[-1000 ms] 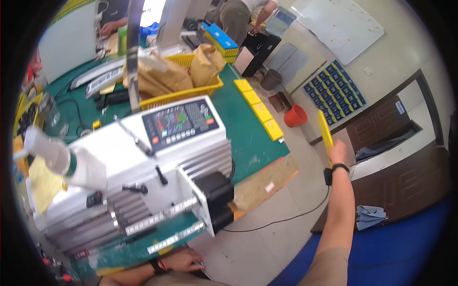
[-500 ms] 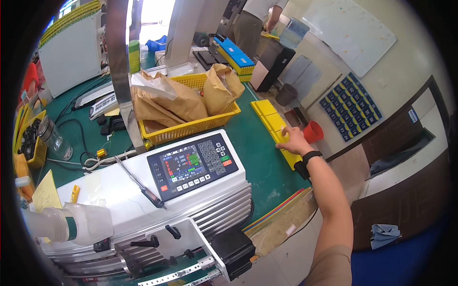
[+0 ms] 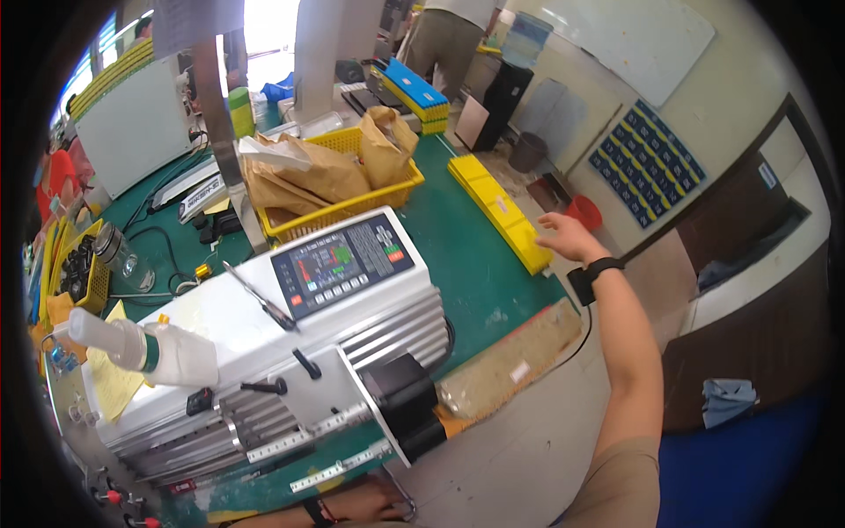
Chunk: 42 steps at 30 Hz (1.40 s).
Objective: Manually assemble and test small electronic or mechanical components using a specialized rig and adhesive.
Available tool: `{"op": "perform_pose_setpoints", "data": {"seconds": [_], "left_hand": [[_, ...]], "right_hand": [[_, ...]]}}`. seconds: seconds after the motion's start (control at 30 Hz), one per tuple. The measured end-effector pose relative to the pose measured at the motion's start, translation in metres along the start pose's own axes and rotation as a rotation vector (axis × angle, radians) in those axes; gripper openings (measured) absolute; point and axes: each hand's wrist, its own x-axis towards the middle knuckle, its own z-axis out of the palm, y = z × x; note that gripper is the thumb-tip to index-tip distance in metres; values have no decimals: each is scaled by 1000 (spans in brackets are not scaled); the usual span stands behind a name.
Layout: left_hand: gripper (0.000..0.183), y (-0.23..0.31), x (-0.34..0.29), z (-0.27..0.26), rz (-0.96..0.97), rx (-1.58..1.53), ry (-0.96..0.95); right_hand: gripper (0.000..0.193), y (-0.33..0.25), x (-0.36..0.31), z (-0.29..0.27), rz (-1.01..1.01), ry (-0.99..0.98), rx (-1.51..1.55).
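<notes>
- In the head view, a white machine stands on the green bench.
- The yellow blocks lie in a row on the bench, beyond the machine and to its right.
- The right hand, right of the machine, is at the row's near end, fingers loosely spread, holding nothing I can see; whether a fingertip touches the end block, I can't tell.
- The left hand is low in front of the machine, partly hidden, so I can't tell its grip.
- The step in hand looks to me like setting or taking a block in that row.
- The next move, I'd say, calls for a gentle pinch there, or a clean withdrawal that doesn't nudge the row.
</notes>
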Motion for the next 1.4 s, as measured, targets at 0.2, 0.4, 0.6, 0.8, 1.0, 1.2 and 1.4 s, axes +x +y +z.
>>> {"op": "perform_pose_setpoints", "data": {"seconds": [0.2,0.4,0.6,0.8,1.0,1.2,1.4], "left_hand": [[27,94,20,-81,40,-41,109],[59,125,49,-100,-312,608,812],[79,103,89,-97,-390,503,878],[98,74,115,-100,-419,560,1000],[96,89,120,-100,-355,212,1060],[91,98,122,-99,-426,319,1063],[79,83,92,-89,-463,488,905]], "right_hand": [[81,44,-121,-31,11,-185,20],[112,22,-201,23,-121,-143,-20],[96,18,-200,46,-176,17,69],[71,27,-193,62,-162,82,15],[60,8,-207,51,-280,118,61],[53,18,-212,61,-234,183,132],[52,22,-210,81,-262,216,156]]}}
